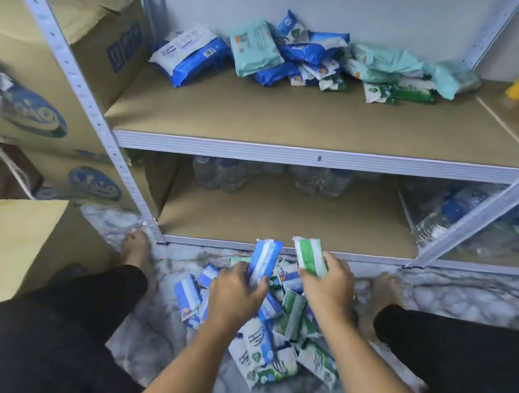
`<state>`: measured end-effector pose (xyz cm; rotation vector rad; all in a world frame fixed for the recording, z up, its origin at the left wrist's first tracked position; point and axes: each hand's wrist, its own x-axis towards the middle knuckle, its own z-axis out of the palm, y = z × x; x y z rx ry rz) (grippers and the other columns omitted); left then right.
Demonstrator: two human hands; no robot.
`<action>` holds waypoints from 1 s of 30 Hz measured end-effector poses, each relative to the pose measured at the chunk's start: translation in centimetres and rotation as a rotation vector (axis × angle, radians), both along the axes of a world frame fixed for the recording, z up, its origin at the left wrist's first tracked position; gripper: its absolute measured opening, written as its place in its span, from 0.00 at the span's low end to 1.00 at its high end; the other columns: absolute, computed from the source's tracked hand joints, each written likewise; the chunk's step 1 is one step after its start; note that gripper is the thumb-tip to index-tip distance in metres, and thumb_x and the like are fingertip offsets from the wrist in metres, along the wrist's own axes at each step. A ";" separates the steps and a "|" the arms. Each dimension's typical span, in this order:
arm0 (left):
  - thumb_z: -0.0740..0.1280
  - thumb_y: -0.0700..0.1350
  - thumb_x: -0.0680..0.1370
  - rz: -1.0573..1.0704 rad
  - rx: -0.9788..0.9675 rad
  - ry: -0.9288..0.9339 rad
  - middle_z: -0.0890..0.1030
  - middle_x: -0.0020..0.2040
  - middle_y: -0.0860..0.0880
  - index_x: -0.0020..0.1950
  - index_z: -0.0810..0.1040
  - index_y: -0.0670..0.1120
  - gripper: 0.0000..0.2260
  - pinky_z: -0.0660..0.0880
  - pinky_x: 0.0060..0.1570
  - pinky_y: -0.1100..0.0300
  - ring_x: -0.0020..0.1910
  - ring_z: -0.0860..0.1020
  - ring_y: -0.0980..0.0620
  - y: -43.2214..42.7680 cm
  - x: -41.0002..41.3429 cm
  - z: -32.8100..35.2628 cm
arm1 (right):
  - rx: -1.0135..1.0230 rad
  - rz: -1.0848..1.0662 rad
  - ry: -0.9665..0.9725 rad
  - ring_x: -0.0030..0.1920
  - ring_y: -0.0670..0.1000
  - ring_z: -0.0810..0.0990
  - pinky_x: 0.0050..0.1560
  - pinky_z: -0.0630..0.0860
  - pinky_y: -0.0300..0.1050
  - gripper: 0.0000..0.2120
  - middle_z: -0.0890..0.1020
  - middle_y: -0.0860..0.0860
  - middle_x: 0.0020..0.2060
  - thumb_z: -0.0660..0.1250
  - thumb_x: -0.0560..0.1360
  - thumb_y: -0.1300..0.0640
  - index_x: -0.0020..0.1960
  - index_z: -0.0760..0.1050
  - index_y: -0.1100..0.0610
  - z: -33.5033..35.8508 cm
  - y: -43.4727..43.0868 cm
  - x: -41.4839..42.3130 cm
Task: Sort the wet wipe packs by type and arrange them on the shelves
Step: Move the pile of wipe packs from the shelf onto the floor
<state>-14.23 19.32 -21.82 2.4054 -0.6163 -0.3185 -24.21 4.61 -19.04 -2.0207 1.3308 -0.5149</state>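
A pile of packs (pixel 271 341) lies on the floor (pixel 449 296) in front of the rack (pixel 288 155), between the person's two feet. Above this pile the left hand (pixel 235 293) holds one pack (pixel 264 261), and the right hand (pixel 328 287), just beside it, holds another pack (pixel 309 256). On the upper shelf (pixel 292 119) a heap of packs (pixel 298 59) lies at the back, near the wall. On the lower shelf (pixel 281 221) water bottles (pixel 222 173) stand at the back. Cardboard boxes (pixel 75 49) stand left of the rack.

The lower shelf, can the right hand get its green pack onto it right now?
Probably yes. The right hand holds the green pack at the front edge of the lower shelf; its front is bare and the water bottles stand at the back. The left hand with its blue pack is beside it.
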 end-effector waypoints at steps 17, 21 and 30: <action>0.64 0.61 0.77 -0.072 0.430 0.345 0.77 0.57 0.44 0.77 0.54 0.58 0.32 0.77 0.46 0.50 0.52 0.80 0.41 1.5 1.7 -12.0 | 0.078 0.430 0.569 0.65 0.57 0.75 0.58 0.78 0.51 0.26 0.71 0.54 0.67 0.70 0.77 0.47 0.73 0.70 0.52 -12.1 2.7 1.7; 0.63 0.64 0.77 -0.126 0.487 0.328 0.75 0.59 0.48 0.75 0.56 0.60 0.30 0.79 0.49 0.47 0.50 0.80 0.44 1.2 2.2 -12.4 | -0.017 0.487 0.642 0.67 0.56 0.71 0.58 0.79 0.51 0.23 0.71 0.54 0.68 0.67 0.79 0.45 0.71 0.71 0.53 -13.0 2.9 2.2; 0.61 0.73 0.73 -0.128 0.556 0.235 0.70 0.70 0.46 0.79 0.52 0.53 0.42 0.77 0.57 0.46 0.65 0.73 0.42 1.5 1.9 -10.8 | 0.006 0.417 0.560 0.68 0.55 0.70 0.58 0.77 0.51 0.31 0.70 0.53 0.68 0.61 0.79 0.39 0.77 0.65 0.52 -11.3 2.4 1.8</action>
